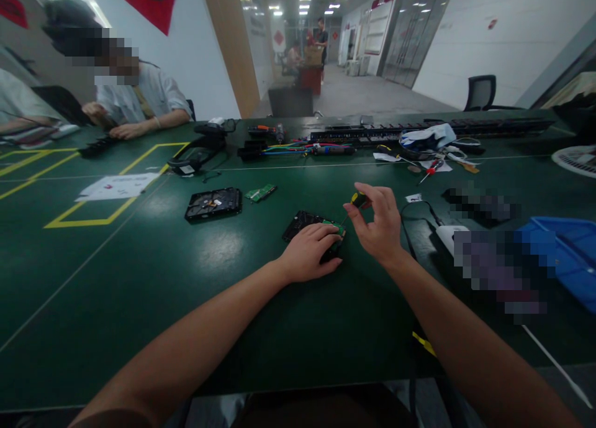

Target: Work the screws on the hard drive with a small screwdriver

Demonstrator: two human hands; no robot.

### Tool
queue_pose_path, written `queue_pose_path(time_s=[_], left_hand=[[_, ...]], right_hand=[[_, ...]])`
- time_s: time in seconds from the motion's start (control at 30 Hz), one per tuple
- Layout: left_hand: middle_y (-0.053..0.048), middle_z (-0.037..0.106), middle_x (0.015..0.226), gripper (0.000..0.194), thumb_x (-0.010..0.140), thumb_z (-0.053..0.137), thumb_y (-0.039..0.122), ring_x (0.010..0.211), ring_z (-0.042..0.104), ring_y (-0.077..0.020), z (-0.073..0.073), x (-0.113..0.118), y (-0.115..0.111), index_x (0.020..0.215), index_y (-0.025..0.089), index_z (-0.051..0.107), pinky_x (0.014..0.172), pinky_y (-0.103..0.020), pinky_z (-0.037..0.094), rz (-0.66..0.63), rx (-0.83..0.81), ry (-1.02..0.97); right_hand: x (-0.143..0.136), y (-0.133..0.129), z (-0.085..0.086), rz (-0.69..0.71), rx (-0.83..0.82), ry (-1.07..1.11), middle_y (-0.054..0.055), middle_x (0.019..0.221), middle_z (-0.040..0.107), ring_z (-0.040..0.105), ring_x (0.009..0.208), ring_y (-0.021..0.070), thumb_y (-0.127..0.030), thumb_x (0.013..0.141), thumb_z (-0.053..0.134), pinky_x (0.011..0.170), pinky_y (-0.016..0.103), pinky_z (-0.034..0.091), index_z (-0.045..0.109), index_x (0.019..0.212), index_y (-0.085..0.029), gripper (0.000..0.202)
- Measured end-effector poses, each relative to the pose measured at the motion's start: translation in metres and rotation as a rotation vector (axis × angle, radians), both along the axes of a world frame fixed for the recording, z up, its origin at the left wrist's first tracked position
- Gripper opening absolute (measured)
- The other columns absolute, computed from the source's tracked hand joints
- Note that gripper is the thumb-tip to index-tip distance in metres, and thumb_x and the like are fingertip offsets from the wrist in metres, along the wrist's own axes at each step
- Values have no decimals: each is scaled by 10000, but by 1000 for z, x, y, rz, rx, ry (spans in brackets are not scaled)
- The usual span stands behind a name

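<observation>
A black hard drive (298,222) lies on the green table, and a green circuit board (339,229) shows at its right end. My left hand (311,249) is laid over the drive and grips it, hiding much of its top; the thumb is low on the near side. In my right hand (379,226) a screwdriver (358,199) with a yellow and black handle is pinched between thumb and fingers. Its thin shaft slants down left to the board's edge; the tip is too small to make out. Further left are a second hard drive (214,203) and a loose green circuit board (261,193).
Across the back lie a power drill (267,132), coloured wires (293,147) and a red screwdriver (432,169). A blue bin (565,254) and a cable (407,229) are on the right. A printed sheet (118,186) is left. Another person (144,99) sits at the far left.
</observation>
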State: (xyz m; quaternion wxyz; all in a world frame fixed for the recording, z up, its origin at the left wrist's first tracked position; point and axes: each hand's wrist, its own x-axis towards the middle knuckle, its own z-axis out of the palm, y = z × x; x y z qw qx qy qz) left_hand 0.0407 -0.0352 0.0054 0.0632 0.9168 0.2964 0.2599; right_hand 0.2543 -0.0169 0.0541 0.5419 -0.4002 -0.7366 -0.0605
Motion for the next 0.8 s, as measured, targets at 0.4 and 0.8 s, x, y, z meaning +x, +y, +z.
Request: queue_pose_path(time_s=[0.4, 0.8], left_hand=[[-136, 625, 1444, 486, 942, 694, 444, 1382, 571, -322, 1, 0, -1, 1363, 218, 605, 1183, -546, 467, 9, -12, 6], [-133, 614, 1463, 474, 951, 686, 449, 1392, 570, -329, 1, 0, -1, 1355, 215, 608, 1191, -541, 465, 4, 0, 7]], right_hand=[[4, 6, -12, 115, -120, 82, 97, 1439, 650, 749, 1081, 258, -256, 1064, 473, 980, 519, 634, 391, 1595, -342, 544], [2, 1, -1, -25, 16, -10, 69, 1142, 658, 657, 974, 250, -346, 973, 724, 804, 441, 605, 563, 1408, -352, 465]])
